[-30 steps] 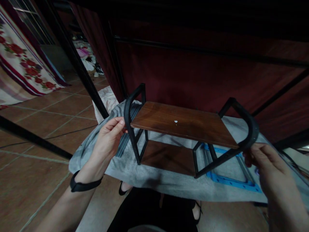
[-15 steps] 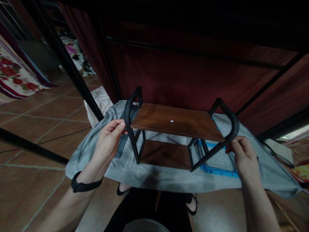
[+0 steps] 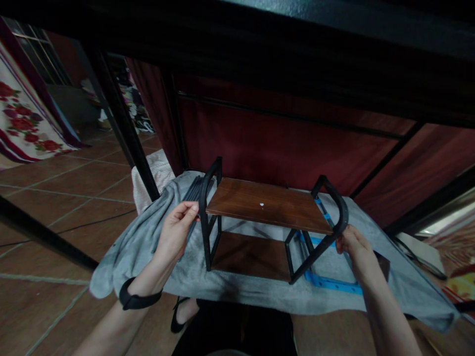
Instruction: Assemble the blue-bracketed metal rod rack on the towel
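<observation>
A small two-tier shelf rack [image 3: 267, 203] with brown wood-look boards and black tube side frames stands on the grey cloth. My left hand [image 3: 178, 225] pinches the left side frame near the upper board, with a black band on that wrist. At the opposite end my right hand [image 3: 354, 243] has its fingers closed on the right side frame; some of those fingertips are hidden behind the tube. A small white mark shows in the middle of the upper board. The lower board [image 3: 252, 254] sits between the frame legs.
Grey cloth [image 3: 260, 299] covers the surface beneath. Dark rods [image 3: 193, 193] lie left of the rack, and a blue frame [image 3: 334, 284] lies on its right. Black metal posts [image 3: 118, 113] and a thick black beam [image 3: 260, 54] surround the area. A dark red curtain [image 3: 267, 153] hangs behind.
The view has tilted up, so the rack sits lower in the picture. Both hands keep their hold on the side frames.
</observation>
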`<move>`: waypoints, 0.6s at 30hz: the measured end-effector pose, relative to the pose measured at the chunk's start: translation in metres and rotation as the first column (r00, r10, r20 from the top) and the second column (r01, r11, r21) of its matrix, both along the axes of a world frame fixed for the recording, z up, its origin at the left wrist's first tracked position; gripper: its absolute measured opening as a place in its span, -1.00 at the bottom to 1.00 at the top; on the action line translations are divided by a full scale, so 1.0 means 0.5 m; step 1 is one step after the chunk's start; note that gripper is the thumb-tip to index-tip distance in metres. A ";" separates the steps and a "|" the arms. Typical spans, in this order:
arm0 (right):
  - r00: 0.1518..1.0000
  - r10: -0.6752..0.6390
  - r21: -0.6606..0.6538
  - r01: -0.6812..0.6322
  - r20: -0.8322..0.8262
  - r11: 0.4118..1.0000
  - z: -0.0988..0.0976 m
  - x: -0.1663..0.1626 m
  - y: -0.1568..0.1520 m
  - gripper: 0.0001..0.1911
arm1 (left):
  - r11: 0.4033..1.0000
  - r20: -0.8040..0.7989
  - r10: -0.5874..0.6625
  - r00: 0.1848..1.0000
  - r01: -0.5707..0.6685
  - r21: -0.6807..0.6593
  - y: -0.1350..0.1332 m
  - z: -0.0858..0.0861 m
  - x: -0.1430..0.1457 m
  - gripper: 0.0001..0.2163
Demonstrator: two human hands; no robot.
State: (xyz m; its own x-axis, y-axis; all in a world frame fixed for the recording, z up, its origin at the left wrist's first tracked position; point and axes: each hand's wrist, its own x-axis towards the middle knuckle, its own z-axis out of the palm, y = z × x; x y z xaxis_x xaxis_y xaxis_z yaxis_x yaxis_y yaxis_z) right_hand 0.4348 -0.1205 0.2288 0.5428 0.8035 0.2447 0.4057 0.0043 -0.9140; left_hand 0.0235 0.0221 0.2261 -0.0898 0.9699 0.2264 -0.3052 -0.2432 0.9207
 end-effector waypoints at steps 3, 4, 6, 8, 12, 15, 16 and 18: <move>0.999 0.018 -0.027 -0.019 -0.039 0.999 0.002 0.002 -0.004 -0.53 | 0.998 0.019 -0.029 0.999 0.030 -0.046 0.001 -0.003 -0.001 -0.70; 0.998 0.028 -0.030 -0.030 -0.049 0.999 0.000 0.003 -0.004 -0.52 | 0.998 0.008 -0.034 0.999 0.035 -0.046 0.003 -0.004 -0.002 -0.70; 0.995 0.042 -0.043 -0.046 -0.090 0.998 -0.004 0.006 -0.003 -0.50 | 0.999 -0.024 -0.038 0.999 0.037 -0.032 0.007 -0.007 -0.004 -0.72; 0.988 0.028 -0.071 -0.039 -0.155 0.997 -0.009 0.008 0.000 -0.50 | 0.999 -0.047 -0.038 0.998 0.037 -0.018 0.011 -0.009 -0.006 -0.73; 0.973 0.038 -0.103 -0.063 -0.229 0.993 -0.015 0.017 0.004 -0.53 | 0.999 -0.080 -0.034 0.996 0.035 0.004 0.014 -0.012 -0.008 -0.76; 0.967 0.075 -0.146 -0.114 -0.245 0.983 -0.016 0.025 0.003 -0.55 | 1.000 -0.090 -0.027 0.996 0.027 0.005 0.012 -0.009 -0.011 -0.77; 0.965 0.078 -0.165 -0.122 -0.251 0.979 -0.016 0.028 0.003 -0.55 | 1.000 -0.093 -0.029 0.995 0.030 0.000 0.011 -0.007 -0.012 -0.77; 0.968 0.088 -0.192 -0.135 -0.236 0.972 -0.012 0.030 0.000 -0.53 | 0.999 -0.094 -0.040 0.995 0.039 -0.015 0.009 -0.003 -0.014 -0.76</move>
State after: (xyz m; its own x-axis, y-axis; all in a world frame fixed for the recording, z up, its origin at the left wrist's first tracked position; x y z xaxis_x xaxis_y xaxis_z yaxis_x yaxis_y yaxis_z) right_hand 0.4499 -0.1203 0.2228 0.4689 0.8819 -0.0493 0.1978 -0.1593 -0.9672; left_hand 0.0163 0.0267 0.2246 -0.0302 0.9752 0.2193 -0.2261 -0.2204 0.9488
